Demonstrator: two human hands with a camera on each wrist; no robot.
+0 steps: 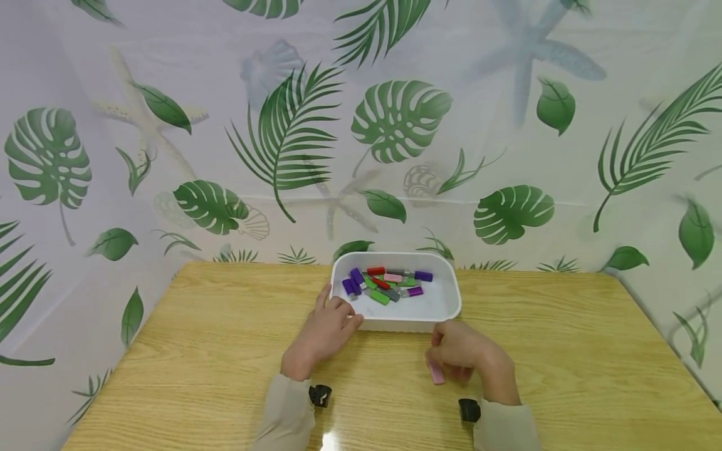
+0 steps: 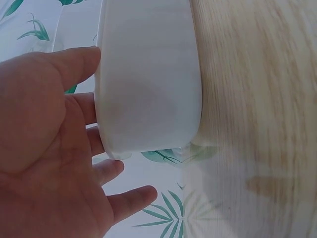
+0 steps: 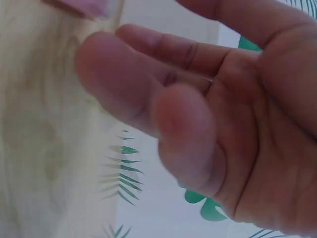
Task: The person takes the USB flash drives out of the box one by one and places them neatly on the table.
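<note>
A white plastic tray (image 1: pixel 403 326) stands at the back of the table, with several USB sticks in purple, green, red, grey and pink in it, among them a green USB stick (image 1: pixel 379 297). My left hand (image 1: pixel 323 332) rests on the tray's front left corner. In the left wrist view, relaxed fingers (image 2: pixel 109 171) of that hand lie along the rim of the tray (image 2: pixel 148 79). In front of the tray, my right hand (image 1: pixel 465 347) pinches a pink USB stick (image 1: pixel 437 374) low over the table. The right wrist view shows only part of the pink stick (image 3: pixel 86 6), blurred.
The wooden table (image 1: pixel 225 332) spreads to both sides of the tray. Right behind it hangs a white cloth (image 1: pixel 406 213) printed with green leaves. Black wrist straps (image 1: pixel 469 410) sit on both wrists.
</note>
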